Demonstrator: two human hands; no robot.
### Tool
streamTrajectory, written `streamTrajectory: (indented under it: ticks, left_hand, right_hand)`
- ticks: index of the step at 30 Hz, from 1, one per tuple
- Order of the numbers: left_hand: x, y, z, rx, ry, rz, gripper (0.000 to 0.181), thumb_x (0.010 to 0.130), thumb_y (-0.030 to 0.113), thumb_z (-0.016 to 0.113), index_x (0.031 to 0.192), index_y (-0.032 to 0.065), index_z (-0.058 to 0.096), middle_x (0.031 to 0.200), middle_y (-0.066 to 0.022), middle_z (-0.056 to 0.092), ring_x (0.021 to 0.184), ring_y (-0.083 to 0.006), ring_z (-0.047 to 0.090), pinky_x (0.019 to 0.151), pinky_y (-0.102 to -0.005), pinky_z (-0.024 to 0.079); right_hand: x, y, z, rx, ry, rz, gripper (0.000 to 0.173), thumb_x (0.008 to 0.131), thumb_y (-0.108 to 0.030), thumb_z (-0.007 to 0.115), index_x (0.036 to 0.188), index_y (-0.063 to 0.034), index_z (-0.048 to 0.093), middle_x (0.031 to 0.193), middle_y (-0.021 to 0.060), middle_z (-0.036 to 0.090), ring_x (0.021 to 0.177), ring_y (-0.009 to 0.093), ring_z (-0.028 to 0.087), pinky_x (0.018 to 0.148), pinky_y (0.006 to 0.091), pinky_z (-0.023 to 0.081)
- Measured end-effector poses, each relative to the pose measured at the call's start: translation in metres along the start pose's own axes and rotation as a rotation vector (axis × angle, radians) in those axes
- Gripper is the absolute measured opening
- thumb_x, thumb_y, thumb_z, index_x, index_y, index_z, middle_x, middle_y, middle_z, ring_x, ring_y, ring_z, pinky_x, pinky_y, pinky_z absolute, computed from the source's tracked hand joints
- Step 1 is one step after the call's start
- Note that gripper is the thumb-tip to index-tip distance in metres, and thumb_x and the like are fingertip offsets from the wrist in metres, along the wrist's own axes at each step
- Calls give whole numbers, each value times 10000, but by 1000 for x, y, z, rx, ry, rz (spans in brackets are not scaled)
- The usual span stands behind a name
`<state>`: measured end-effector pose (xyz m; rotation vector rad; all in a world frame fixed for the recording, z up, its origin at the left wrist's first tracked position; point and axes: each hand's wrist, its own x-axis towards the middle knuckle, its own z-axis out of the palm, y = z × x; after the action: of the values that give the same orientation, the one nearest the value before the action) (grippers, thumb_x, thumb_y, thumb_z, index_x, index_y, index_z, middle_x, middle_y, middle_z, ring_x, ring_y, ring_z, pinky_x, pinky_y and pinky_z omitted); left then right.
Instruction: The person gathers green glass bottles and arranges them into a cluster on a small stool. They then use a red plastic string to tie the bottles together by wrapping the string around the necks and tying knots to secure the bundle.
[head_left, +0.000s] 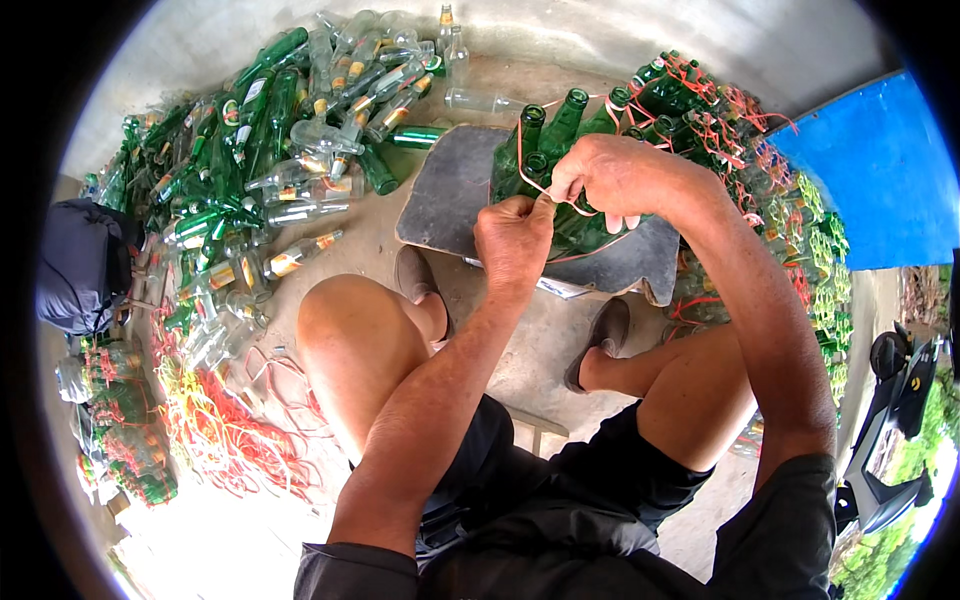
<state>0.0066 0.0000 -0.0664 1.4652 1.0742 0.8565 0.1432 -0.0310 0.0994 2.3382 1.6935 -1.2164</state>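
Observation:
Several green glass bottles (561, 124) stand upright in a cluster on a dark board (450, 184) before me. Pinkish-red plastic strapping (524, 169) runs around the bottles and between their necks. At the near left side of the cluster, my left hand (516, 236) pinches the strapping between thumb and finger. Touching it at the fingertips, my right hand (600, 176) also grips the strapping, bent over the bottle tops, its lower fingers partly spread. The right hand and forearm hide some of the bottles.
Loose green and clear bottles (315, 135) are heaped at the left. Tangled red and yellow strapping (225, 427) lies on the floor at lower left. Tied bottle bundles (787, 202) are stacked along the right, near a blue panel (877, 172). A clear bottle (480, 100) lies behind the board.

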Motion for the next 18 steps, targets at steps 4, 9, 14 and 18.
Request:
streamTrajectory:
  ticks: [4,9,14,18]
  left_hand:
    - [0,1,0,-16,-18,-19,302,880,279,832,779,0,770,634,-169,683,539,-246,619,585,-415,505]
    - [-2,8,0,12,-27,-43,334,895,299,820,773,-6,761,647,-169,688,561,-280,627,608,-426,514]
    - [-3,6,-1,-4,-16,3,360,912,315,811,778,-12,745,688,-158,710,600,-306,664,634,-432,531]
    - [-4,14,2,6,-52,58,335,942,296,790,825,-15,745,719,-149,726,618,-295,680,640,-419,539]
  right_hand:
    - [4,0,1,-133,13,-1,482,808,93,515,1186,-68,768,1160,170,770,780,297,782,686,410,605]
    - [7,15,10,-526,164,-199,289,856,30,617,1075,-94,758,979,134,742,929,341,738,753,457,574]
    - [-3,7,5,-769,250,-282,181,836,25,670,983,-71,713,999,122,713,936,354,726,754,494,556]
    - [-4,13,0,-822,316,-299,78,829,4,681,886,-46,698,919,145,710,912,362,727,742,503,556]
